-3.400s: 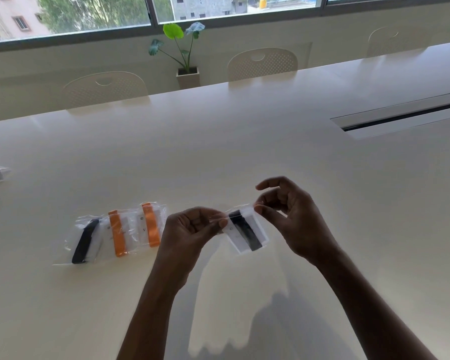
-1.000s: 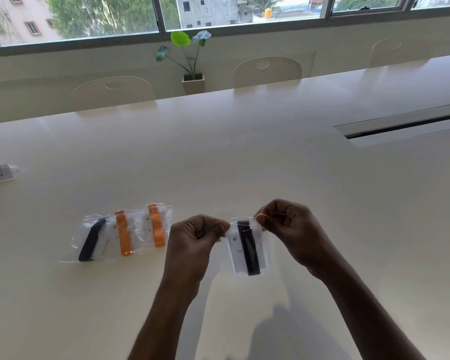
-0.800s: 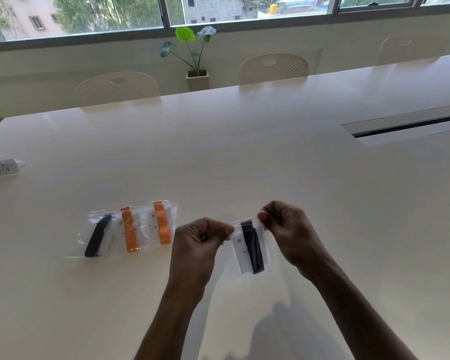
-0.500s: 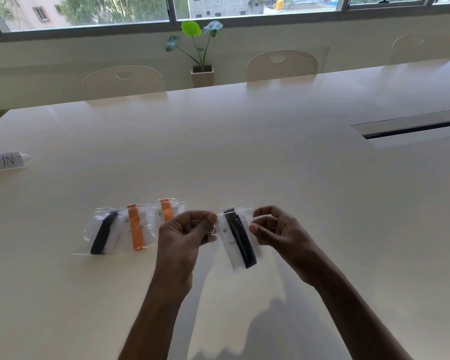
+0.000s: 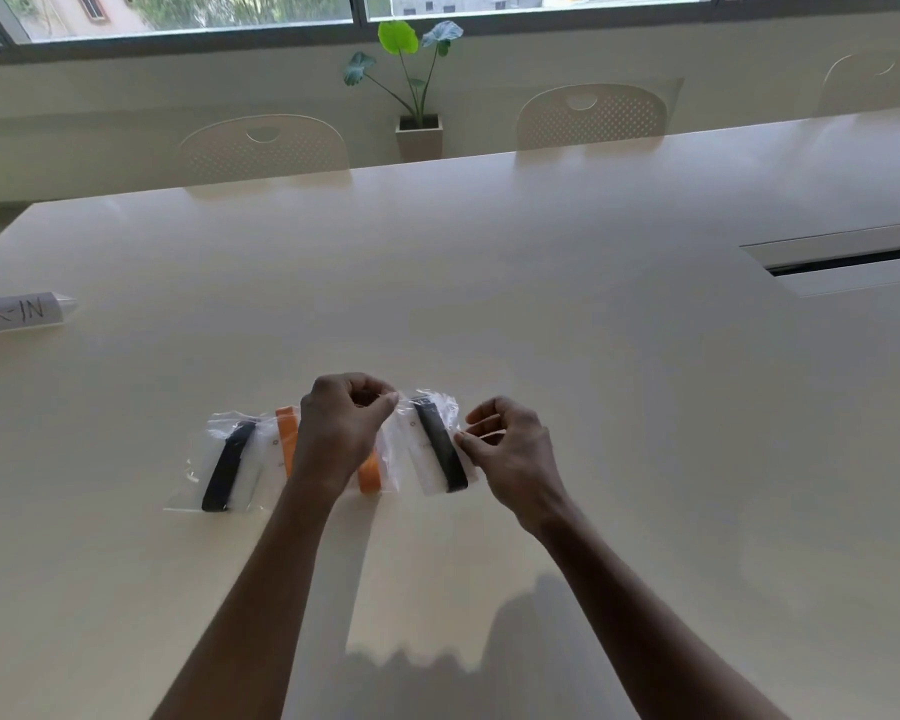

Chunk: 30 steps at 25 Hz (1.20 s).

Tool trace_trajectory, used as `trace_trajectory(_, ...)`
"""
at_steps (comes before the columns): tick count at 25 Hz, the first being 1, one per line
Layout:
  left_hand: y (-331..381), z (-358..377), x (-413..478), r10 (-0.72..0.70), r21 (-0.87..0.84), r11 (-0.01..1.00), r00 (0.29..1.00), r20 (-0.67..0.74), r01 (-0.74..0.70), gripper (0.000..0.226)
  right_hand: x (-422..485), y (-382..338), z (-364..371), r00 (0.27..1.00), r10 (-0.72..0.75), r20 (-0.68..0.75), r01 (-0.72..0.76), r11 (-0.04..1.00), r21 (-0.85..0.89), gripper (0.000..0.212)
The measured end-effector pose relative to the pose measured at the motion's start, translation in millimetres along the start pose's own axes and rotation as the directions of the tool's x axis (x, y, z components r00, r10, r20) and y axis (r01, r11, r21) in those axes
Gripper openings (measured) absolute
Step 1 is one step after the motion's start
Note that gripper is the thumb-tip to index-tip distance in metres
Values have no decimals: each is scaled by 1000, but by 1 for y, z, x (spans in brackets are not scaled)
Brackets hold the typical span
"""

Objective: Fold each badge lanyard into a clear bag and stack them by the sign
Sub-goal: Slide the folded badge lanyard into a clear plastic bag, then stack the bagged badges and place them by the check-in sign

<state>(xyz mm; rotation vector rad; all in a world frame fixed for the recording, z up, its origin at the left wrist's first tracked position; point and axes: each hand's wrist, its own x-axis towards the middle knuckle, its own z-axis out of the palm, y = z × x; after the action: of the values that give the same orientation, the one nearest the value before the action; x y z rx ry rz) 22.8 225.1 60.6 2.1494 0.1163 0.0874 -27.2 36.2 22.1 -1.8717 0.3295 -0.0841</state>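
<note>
So, black lanyard (image 5: 440,449) in hand
Left hand (image 5: 341,428) and right hand (image 5: 513,452) pinch the clear bag (image 5: 411,452) by its edges, fingers curled, just right of the bagged row (image 5: 230,462)

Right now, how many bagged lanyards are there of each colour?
Black: 2, the leftmost black lanyard and the held black lanyard.
Orange: 2, the left orange lanyard and the right orange lanyard, partly hidden behind the left hand.
Total: 4, each in a clear bag.
</note>
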Motion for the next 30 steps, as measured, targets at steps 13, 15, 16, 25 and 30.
trace_trajectory(13, -33, 8, 35, 250, 448, 872, 966, -63, -196, 32, 8, 6, 62, 977, -206, -52, 162, 882, -443, 9)
trace_trajectory(15, -36, 8, 27, 308, 475, 846, 949, -66, -242, 34, 3, 9, 63, 978, -199, -68, 152, 892, -426, 11)
trace_trajectory(16, -37, 8, 21, 329, 480, 838, 942, -66, -259, 35, 1, 10, 63, 978, -192, -82, 142, 899, -413, 13)
trace_trajectory(25, -45, 41, -54, 460, 587, 696, 884, 80, -415, 47, -17, 11, 66, 981, -152, -122, 97, 924, -370, 27)
trace_trajectory(30, -51, 42, -76, 432, 619, 681, 897, 92, -391, 50, -10, 10, 59, 992, -121, -39, 96, 914, -393, 36)
